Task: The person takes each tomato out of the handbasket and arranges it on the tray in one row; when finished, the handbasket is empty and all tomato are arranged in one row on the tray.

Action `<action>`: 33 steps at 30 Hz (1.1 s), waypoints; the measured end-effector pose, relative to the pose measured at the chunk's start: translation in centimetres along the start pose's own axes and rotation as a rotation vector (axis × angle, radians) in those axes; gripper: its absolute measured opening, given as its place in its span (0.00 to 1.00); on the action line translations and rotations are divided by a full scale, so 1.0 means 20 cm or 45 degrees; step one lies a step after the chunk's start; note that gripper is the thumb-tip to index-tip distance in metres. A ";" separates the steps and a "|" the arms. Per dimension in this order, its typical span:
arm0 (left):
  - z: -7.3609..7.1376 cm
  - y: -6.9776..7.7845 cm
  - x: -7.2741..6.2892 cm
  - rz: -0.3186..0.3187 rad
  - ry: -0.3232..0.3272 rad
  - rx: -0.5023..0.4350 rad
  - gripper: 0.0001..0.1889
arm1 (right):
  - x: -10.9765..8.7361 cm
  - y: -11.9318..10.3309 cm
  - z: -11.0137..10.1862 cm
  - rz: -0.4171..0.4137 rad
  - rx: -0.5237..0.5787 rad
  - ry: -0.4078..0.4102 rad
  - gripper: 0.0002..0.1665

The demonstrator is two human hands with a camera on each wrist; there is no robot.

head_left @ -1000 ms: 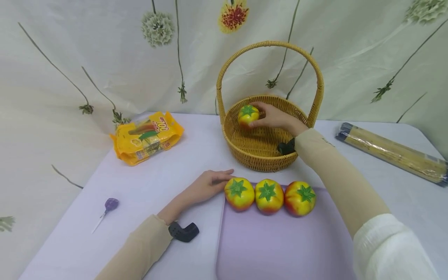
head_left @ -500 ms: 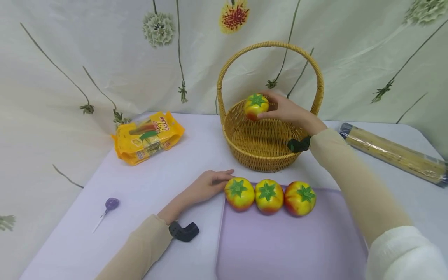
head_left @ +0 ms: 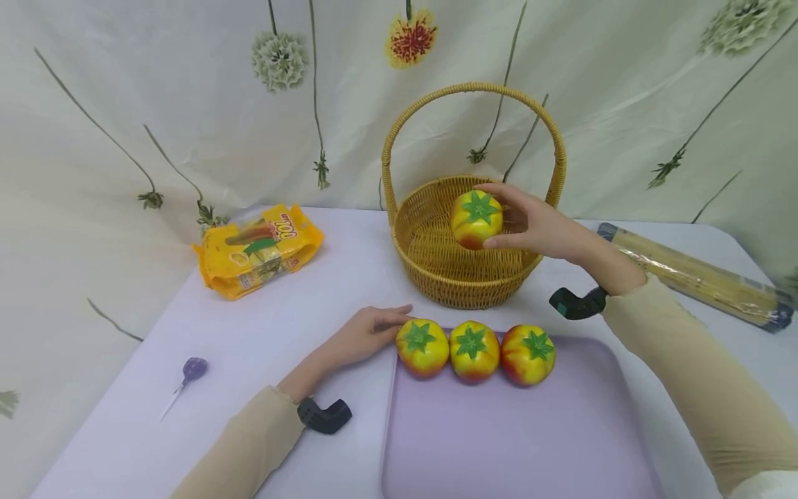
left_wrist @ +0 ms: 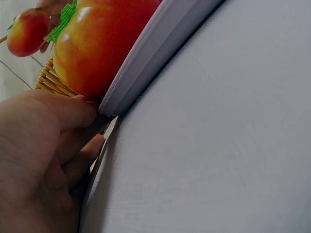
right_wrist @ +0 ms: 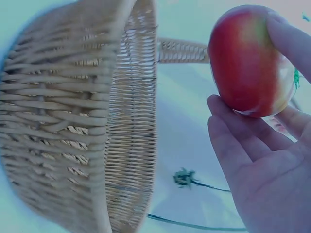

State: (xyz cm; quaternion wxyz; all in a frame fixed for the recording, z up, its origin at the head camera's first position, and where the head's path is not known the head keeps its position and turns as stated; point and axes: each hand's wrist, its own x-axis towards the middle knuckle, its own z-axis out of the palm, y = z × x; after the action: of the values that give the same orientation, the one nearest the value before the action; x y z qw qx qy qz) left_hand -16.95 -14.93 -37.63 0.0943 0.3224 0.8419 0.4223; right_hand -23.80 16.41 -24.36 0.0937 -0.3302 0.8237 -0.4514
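In the head view my right hand (head_left: 548, 225) holds a yellow-red toy persimmon (head_left: 476, 220) with a green star-shaped leaf, raised at the front of the wicker basket (head_left: 461, 283). The right wrist view shows thumb and fingers around this persimmon (right_wrist: 245, 63), apart from the basket wall (right_wrist: 58, 116). My left hand (head_left: 358, 339) rests on the table and pinches the far left corner of the lilac tray (head_left: 511, 436); in the left wrist view its thumb lies at the tray's rim (left_wrist: 141, 58). Three more persimmons (head_left: 474, 351) stand in a row along the tray's far edge.
A yellow snack bag (head_left: 258, 249) lies at the back left, with a purple lollipop (head_left: 194, 369) nearer on the left. A plastic-wrapped roll (head_left: 698, 277) lies at the right. Flowered cloth (head_left: 349, 104) hangs behind, and the basket's tall handle (head_left: 474, 88) arches up.
My right hand has lifted the persimmon from inside the basket and brought it right and toward me. The left hand, the tray and its row of persimmons stay in place.
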 end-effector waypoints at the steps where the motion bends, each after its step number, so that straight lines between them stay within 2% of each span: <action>1: 0.00 0.00 0.00 -0.004 -0.002 -0.003 0.14 | -0.04 -0.01 0.00 -0.006 0.004 0.000 0.45; 8: 0.00 0.01 0.00 -0.019 -0.013 -0.024 0.14 | -0.36 -0.03 0.03 -0.025 -0.061 0.040 0.45; 12: 0.00 0.01 0.00 -0.024 -0.018 -0.022 0.14 | -0.54 0.02 0.06 -0.020 -0.056 0.066 0.45; 16: 0.00 0.01 0.01 -0.029 -0.021 -0.029 0.14 | -0.68 0.08 0.10 0.046 -0.027 0.092 0.44; 25: 0.02 -0.01 0.01 -0.038 -0.014 -0.045 0.14 | -0.91 0.19 0.10 0.116 -0.012 0.139 0.44; 29: 0.01 0.00 0.00 -0.021 -0.011 -0.021 0.14 | -0.98 0.24 0.09 0.141 -0.047 0.108 0.44; 33: 0.01 -0.01 0.01 -0.006 -0.001 -0.006 0.14 | -1.00 0.28 0.10 0.176 -0.070 0.056 0.43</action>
State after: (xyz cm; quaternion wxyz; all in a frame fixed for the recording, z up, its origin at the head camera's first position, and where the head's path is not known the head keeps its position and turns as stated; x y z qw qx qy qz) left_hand -17.11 -14.82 -37.87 0.0964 0.3206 0.8416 0.4238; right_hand -10.14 29.79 -32.83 0.0974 -0.2652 0.8584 -0.4282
